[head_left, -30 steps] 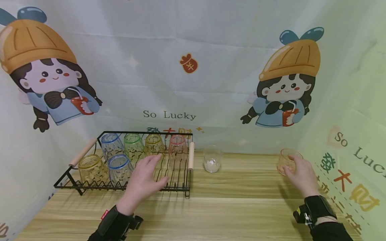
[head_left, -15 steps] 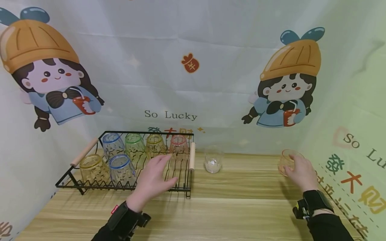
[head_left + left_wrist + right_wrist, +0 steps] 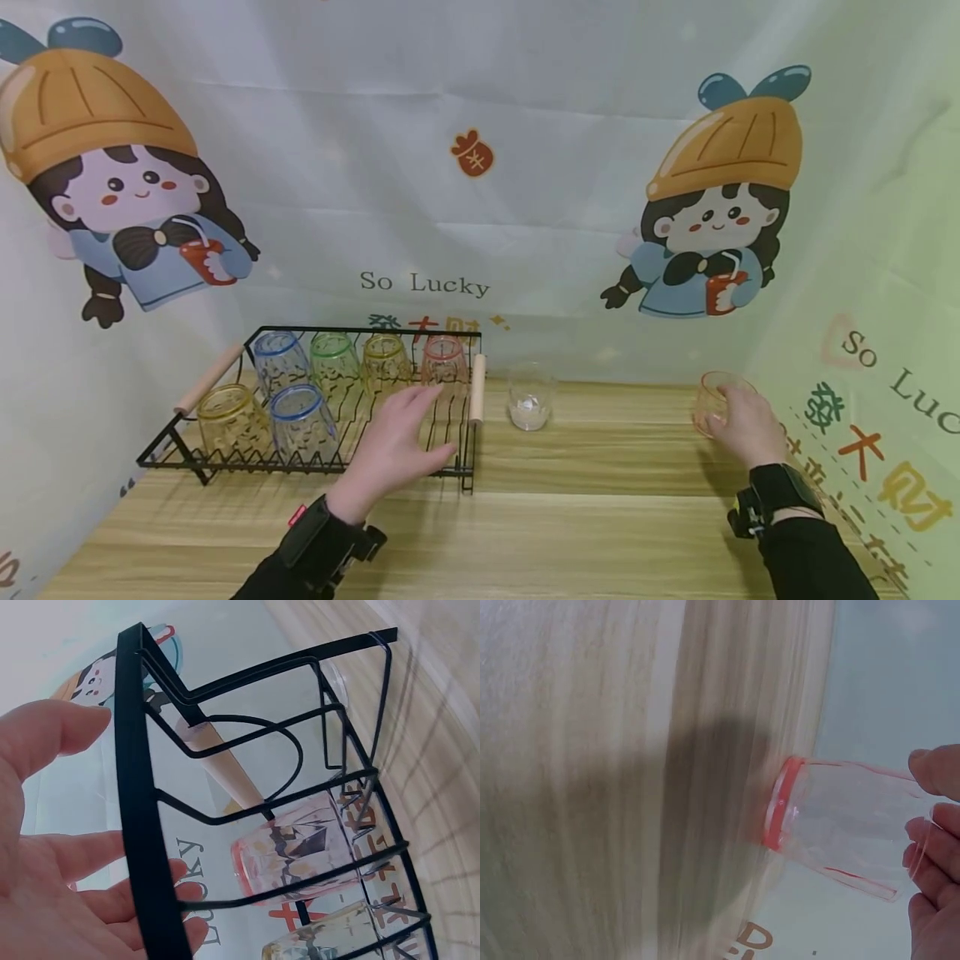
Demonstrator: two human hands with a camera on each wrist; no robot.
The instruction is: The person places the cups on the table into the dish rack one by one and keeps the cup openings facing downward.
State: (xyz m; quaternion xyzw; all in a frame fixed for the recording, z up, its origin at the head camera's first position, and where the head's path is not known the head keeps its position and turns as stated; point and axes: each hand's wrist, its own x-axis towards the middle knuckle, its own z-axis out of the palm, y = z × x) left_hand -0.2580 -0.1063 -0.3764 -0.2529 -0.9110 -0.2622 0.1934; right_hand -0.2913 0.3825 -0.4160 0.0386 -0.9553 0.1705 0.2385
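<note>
My left hand (image 3: 390, 454) hovers over the front right part of a black wire rack (image 3: 446, 473), its fingers spread and holding nothing. In the left wrist view the thumb and fingers (image 3: 67, 855) show behind the rack's front bar (image 3: 135, 750). My right hand (image 3: 750, 425) grips a clear glass with a red tint (image 3: 708, 408) at the back right of the table. The right wrist view shows thumb and fingertips on either side of this glass (image 3: 847, 825) near its rim, with its red base at the tabletop. A clear glass (image 3: 529, 408) stands upright just right of the rack.
Upside-down glasses fill the rack's back row: blue (image 3: 281, 362), green (image 3: 334, 367), yellow (image 3: 386, 362) and pink (image 3: 444, 362). A yellow glass (image 3: 232, 425) and a blue glass (image 3: 302, 425) sit at its front left. Wooden handles (image 3: 477, 390) flank the rack. A printed cloth (image 3: 555, 208) hangs behind.
My left hand has moved right across the front of the rack, fingers still spread. The right hand stays at the red-tinted glass, which has barely shifted.
</note>
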